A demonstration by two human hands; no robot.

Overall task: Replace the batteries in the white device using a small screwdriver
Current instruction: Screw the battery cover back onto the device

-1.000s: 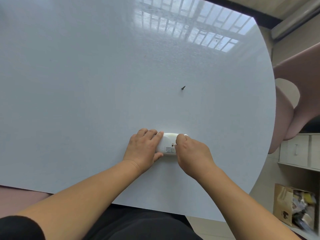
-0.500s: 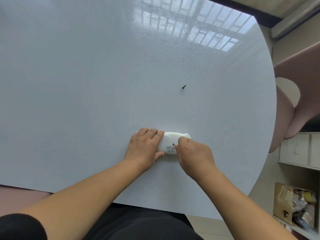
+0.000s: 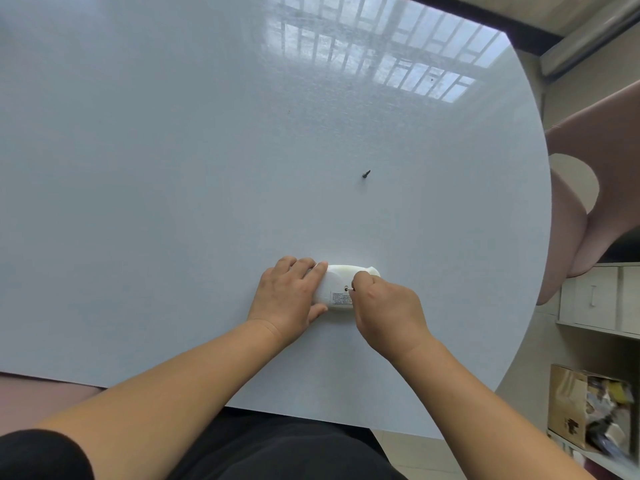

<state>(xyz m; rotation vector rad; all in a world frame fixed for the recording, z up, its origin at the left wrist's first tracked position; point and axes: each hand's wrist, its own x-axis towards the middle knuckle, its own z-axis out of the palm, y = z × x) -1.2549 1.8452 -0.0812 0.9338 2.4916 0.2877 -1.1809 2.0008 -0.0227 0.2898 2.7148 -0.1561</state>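
Note:
The white device lies on its side on the white table, near the front edge, with a small printed label and a dark screw hole facing me. My left hand grips its left end, fingers curled over the top. My right hand is closed around a small screwdriver; only its thin metal tip shows, touching the screw hole. A dark loose screw lies on the table farther back, to the right.
The round table's edge curves down the right side. Beyond it stand a pink chair, white drawers and an open cardboard box of clutter on the floor.
My right hand has shifted slightly on the device, and the screwdriver's tip now shows at the screw hole. The left hand and the device stay put.

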